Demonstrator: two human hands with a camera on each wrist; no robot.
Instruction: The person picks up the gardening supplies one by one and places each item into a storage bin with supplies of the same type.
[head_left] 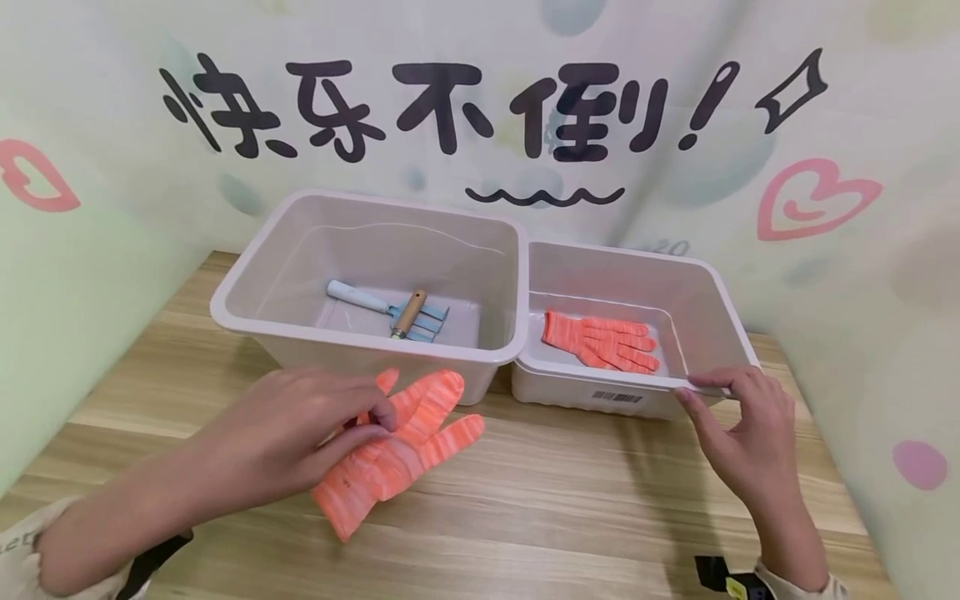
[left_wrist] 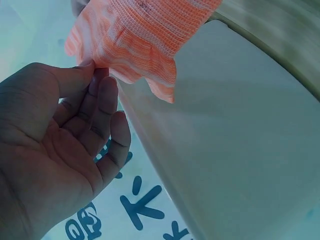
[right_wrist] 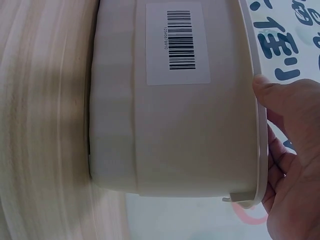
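My left hand (head_left: 322,425) pinches an orange knit glove (head_left: 408,446) between thumb and fingertips, in front of the larger bin; in the left wrist view the pinched glove (left_wrist: 140,40) hangs beside that bin's wall. With thumb and fingers, my right hand (head_left: 750,433) grips the front rim of the smaller bin (head_left: 622,379) near its right corner. A second orange glove (head_left: 600,340) lies flat inside this smaller bin. The larger bin (head_left: 375,340) on the left holds a light-blue hand fork (head_left: 360,297) and a wooden-handled tool (head_left: 409,313) lying across it, its head hidden.
Both bins stand side by side on a wood-grain table (head_left: 540,500). Behind them hangs a printed cloth (head_left: 450,33) with large dark characters, and it continues along both sides. A barcode label (right_wrist: 179,44) is on the smaller bin's front wall.
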